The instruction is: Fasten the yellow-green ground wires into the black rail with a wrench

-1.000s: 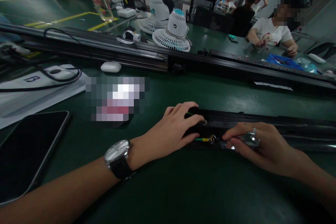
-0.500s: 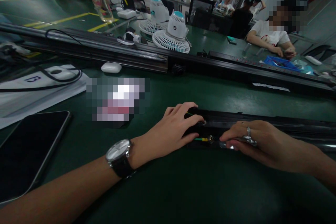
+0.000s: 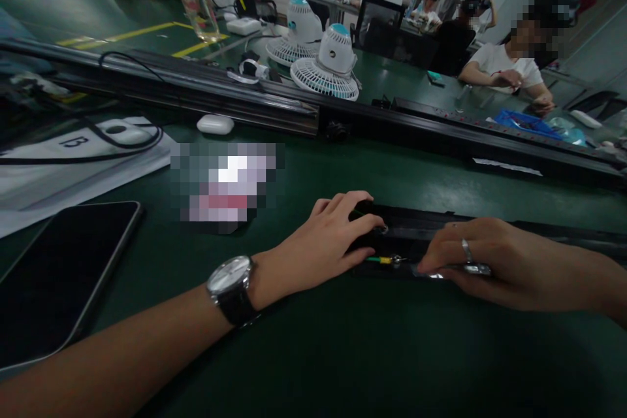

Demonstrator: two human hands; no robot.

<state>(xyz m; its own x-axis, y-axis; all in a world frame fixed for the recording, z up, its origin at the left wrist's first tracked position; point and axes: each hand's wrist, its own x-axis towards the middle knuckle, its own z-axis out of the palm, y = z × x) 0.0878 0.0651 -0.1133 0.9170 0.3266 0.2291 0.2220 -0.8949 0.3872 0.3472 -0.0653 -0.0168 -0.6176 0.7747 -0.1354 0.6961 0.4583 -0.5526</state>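
Observation:
My left hand lies with fingers spread over the near end of a long black channel-shaped strip. Its index fingertip touches a small shiny metal part inside, too small to name. By the thumb a green wire with a yellow sleeve comes out, ending in a metal ring terminal. My right hand is closed around a slim silver metal tool, whose kind I cannot make out. The tool's front end lies low over the strip, just right of the ring terminal.
Left of my arm lies a black-screened phone, near white paper with cables. A blurred-out item and a white case lie beyond. A long black rail crosses the table, with white fans and a co-worker behind.
The view has shifted slightly. My right hand has drawn a little away from the ring terminal, which shows more clearly. My left hand stays in place. The co-worker's hand has risen.

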